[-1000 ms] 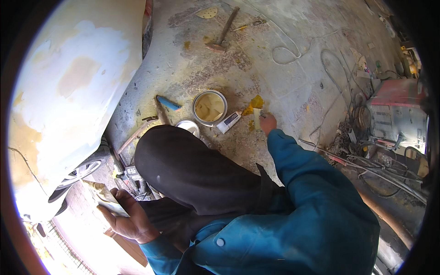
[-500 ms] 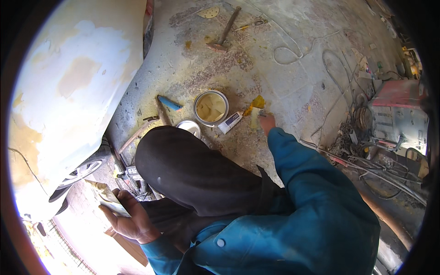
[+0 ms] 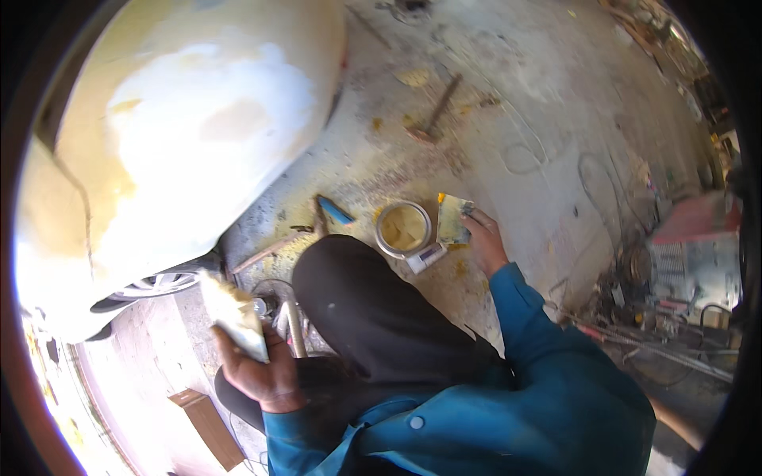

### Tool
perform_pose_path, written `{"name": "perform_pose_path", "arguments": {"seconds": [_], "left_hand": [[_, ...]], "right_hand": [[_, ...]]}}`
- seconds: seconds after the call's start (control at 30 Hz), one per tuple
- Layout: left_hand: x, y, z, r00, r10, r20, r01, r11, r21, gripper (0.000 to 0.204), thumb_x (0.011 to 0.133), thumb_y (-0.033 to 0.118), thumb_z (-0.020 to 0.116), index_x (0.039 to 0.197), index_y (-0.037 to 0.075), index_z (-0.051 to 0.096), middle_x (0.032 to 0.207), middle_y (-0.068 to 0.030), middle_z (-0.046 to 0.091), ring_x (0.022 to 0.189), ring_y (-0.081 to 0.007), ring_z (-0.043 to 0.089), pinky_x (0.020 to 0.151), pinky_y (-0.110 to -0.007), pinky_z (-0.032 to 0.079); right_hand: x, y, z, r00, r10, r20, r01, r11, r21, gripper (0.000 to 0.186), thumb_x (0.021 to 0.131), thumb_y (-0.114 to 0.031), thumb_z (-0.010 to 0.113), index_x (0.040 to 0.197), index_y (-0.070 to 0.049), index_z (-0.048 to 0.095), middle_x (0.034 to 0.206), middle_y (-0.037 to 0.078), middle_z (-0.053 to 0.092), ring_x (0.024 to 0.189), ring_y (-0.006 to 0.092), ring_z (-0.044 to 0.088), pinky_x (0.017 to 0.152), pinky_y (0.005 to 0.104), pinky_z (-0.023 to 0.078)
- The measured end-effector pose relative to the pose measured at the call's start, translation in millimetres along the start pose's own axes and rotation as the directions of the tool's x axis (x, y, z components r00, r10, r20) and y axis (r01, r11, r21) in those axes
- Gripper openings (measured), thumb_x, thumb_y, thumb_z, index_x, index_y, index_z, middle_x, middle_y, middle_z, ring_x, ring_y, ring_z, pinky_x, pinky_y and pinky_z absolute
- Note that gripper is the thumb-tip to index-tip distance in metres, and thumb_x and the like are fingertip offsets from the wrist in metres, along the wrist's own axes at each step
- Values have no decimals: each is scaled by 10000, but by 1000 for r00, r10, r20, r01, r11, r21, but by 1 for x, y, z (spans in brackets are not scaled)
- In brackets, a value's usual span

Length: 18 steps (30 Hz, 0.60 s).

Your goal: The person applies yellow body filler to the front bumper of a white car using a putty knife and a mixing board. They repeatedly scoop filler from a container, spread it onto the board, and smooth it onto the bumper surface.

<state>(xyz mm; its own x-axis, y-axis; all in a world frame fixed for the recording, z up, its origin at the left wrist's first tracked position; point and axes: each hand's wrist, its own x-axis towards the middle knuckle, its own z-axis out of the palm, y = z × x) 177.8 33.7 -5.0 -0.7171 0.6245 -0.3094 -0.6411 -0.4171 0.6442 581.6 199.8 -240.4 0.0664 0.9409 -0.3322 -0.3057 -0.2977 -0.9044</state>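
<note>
My left hand (image 3: 262, 373) is closed round a flat pale board (image 3: 232, 313) smeared with putty, beside the patchy white car panel (image 3: 182, 159). My right hand (image 3: 484, 234) grips a thin square spreader (image 3: 451, 218) with yellow paste at its corner. The spreader is raised just right of an open can (image 3: 402, 226) of beige putty, with a white tube (image 3: 425, 258) lying below the can.
A hammer (image 3: 435, 115), a blue-handled tool (image 3: 336, 209) and a wooden handle (image 3: 254, 259) lie on the floor. At right stands a red and silver machine (image 3: 690, 246) among cables and hoses. A cardboard box (image 3: 206, 428) sits at lower left, near my dark-trousered knees.
My right hand has lifted the spreader from the yellow paste on the floor. The view has swung, and my left hand with the board sits higher and farther right in it.
</note>
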Motion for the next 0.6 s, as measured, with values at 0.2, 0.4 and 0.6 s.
{"name": "perform_pose_path", "arguments": {"seconds": [0.2, 0.4, 0.6], "left_hand": [[-21, -21, 40, 932, -238, 275, 267, 961, -75, 502, 1190, 366, 610, 1517, -13, 643, 1466, -160, 756, 1348, -301, 735, 1173, -487, 592], [-32, -4, 31, 903, -236, 360, 322, 925, -200, 520, 1205, 368, 572, 1558, -13, 601, 1538, -173, 717, 1402, -320, 709, 1248, -473, 534], [-27, 25, 3, 939, -168, 300, 249, 934, -255, 547, 1214, 370, 540, 1597, -20, 559, 1572, -186, 687, 1427, -330, 690, 1245, -483, 537]], "right_hand": [[-85, -182, 159, 803, -499, 326, 569, 805, -170, 221, 1130, -52, 669, 1294, 59, 767, 1194, 77, 773, 1087, 155, 703, 947, 332, 572], [-145, -210, 263, 178, -710, 682, 971, 237, -6, 340, 976, 24, 802, 1312, -27, 814, 1258, 161, 775, 1103, 347, 750, 948, 421, 615], [-166, -200, 297, 16, -613, 790, 1000, 4, -16, 500, 818, 95, 820, 1276, -102, 853, 1253, 105, 781, 1107, 352, 734, 959, 466, 627]]}}
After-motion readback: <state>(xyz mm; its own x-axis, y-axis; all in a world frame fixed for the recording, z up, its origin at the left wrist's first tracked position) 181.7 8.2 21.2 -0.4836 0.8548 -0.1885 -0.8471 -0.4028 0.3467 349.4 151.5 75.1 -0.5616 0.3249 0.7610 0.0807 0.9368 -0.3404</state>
